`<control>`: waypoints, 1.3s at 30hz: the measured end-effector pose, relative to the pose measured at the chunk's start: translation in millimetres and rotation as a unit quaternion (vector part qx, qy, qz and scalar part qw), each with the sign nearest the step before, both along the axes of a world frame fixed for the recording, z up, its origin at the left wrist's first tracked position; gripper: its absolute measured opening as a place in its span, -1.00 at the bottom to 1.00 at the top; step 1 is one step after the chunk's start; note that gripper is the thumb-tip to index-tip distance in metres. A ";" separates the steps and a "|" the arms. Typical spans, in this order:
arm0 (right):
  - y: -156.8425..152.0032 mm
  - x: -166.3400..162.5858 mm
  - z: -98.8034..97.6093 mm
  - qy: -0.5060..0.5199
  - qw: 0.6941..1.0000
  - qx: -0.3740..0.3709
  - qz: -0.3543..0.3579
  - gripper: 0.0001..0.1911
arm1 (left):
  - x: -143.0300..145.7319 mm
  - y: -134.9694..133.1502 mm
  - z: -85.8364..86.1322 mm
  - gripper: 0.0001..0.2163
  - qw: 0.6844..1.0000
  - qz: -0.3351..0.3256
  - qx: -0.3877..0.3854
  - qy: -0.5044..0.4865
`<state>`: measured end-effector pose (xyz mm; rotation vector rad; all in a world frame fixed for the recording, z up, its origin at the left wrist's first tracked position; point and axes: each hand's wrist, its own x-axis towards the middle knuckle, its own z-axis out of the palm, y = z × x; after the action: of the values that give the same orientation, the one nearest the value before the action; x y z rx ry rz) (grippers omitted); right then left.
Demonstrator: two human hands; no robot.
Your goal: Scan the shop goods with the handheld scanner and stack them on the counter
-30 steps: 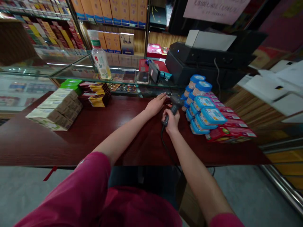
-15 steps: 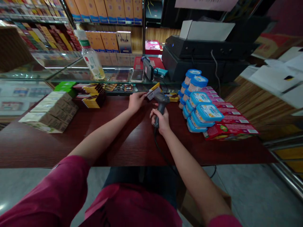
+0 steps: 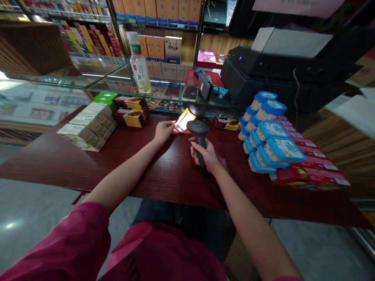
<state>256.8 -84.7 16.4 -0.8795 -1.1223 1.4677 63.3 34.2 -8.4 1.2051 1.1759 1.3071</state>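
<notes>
My right hand point(image 3: 206, 154) is wrapped round the grip of a dark barcode scanner point(image 3: 198, 128), its cable trailing down over the counter. The scanner's head points at a small flat yellow and brown packet point(image 3: 186, 117), whose face is brightly lit. My left hand point(image 3: 164, 132) pinches that packet by its near left edge, raised at a tilt. Similar yellow and brown packets point(image 3: 133, 111) stand stacked to the left. A few more of these packets point(image 3: 226, 123) lie to the right, beyond the scanner.
Boxes of cream cartons point(image 3: 90, 123) stand at the left of the counter point(image 3: 164, 171). Blue-lidded tubs point(image 3: 272, 134) and red boxes point(image 3: 313, 168) are piled at the right. On the glass case behind are a bottle point(image 3: 140, 68) and a phone point(image 3: 190, 93).
My view has turned, so the counter's goods sit further right. Light from the scanner now falls on the packet, and the packet's face is turned more toward it.
</notes>
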 end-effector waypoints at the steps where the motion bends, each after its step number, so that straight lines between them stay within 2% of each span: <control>1: -0.8 -0.1 1.6 -0.002 1.000 -0.001 0.001 -0.54 | 0.4 -0.1 -0.8 -0.77 1.000 0.005 0.005 0.007; 6: -3.9 -0.4 6.7 -0.003 1.000 0.000 -0.001 -0.50 | -1.4 -5.4 2.1 -0.70 1.000 -0.001 0.012 0.021; 9: -4.9 1.0 6.7 0.009 1.000 -0.007 -0.007 -0.46 | -15.0 -11.3 16.2 -0.75 0.987 0.026 0.096 0.123; 12: -5.6 2.3 6.6 0.010 1.000 -0.014 -0.013 -0.45 | -47.3 -19.0 36.7 -0.78 0.942 0.078 0.204 0.253; 14: -6.3 2.3 7.5 0.002 1.000 -0.014 -0.018 -0.44 | -78.3 -25.2 48.2 -0.75 0.910 0.099 0.244 0.321; 16: -7.3 1.6 9.1 -0.009 1.000 -0.015 -0.017 -0.45 | -112.7 -32.2 54.8 -0.73 0.875 0.116 0.259 0.393; 19: -8.5 -1.5 11.7 -0.024 0.999 -0.022 -0.013 -0.44 | -160.2 -42.2 54.9 -0.69 0.823 0.123 0.260 0.489; 23: -5.0 -13.9 13.7 -0.032 0.999 -0.034 -0.006 -0.39 | -194.7 -46.0 49.0 -0.61 0.771 0.125 0.232 0.579; 25: -0.8 -25.5 13.9 -0.045 0.998 -0.041 0.001 -0.38 | -196.8 -43.6 48.2 -0.59 0.760 0.141 0.206 0.600; 28: 6.4 -49.2 14.9 -0.068 0.997 -0.044 0.014 -0.37 | -184.3 -41.4 48.7 -0.54 0.750 0.170 0.194 0.610; 34: 14.2 -101.0 22.2 -0.060 0.996 -0.030 0.057 -0.37 | -152.1 -53.3 38.5 -0.51 0.725 0.081 0.262 0.632; 39: 14.3 -116.4 24.2 -0.060 0.996 -0.022 0.069 -0.38 | -163.9 -56.0 32.1 -0.46 0.732 0.086 0.231 0.635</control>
<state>140.4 -70.4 40.6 -0.9475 -1.2647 1.5745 -100.6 -21.8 23.7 2.6223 1.9641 0.7854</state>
